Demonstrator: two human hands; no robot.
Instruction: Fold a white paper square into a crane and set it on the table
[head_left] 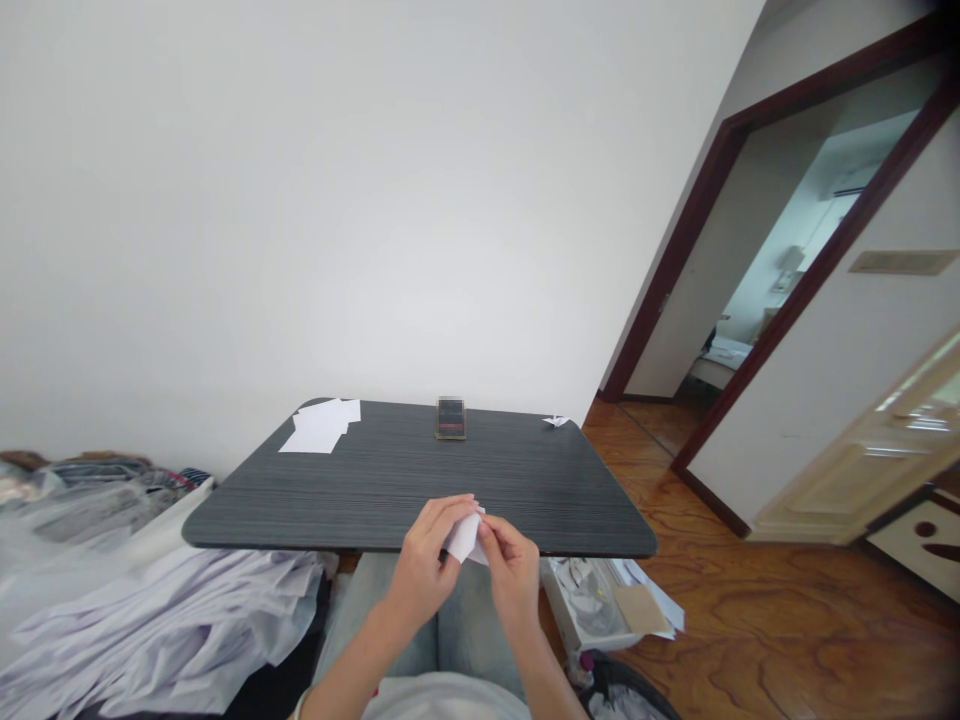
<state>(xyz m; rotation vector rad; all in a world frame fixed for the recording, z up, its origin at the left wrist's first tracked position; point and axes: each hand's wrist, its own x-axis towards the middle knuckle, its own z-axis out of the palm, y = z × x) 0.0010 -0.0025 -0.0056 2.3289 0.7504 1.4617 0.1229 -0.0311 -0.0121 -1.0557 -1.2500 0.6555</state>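
A small piece of folded white paper (463, 538) is held up between my two hands, just over the near edge of the dark table (390, 480). On its left side, my left hand (429, 548) grips it with fingers and thumb closed. My right hand (511, 562) pinches the paper's right side near the top. Parts of the folds are hidden behind my fingers. At the table's far left lie several white paper sheets (319, 425), overlapping. A small folded white paper shape (556, 421) rests near the far right corner.
A small dark framed object (451, 418) stands at the table's back, near the white wall (450, 200). White cloth (180, 620) is heaped at the left. An open box (592, 605) with items sits on the wooden floor (735, 620) at right, near a doorway.
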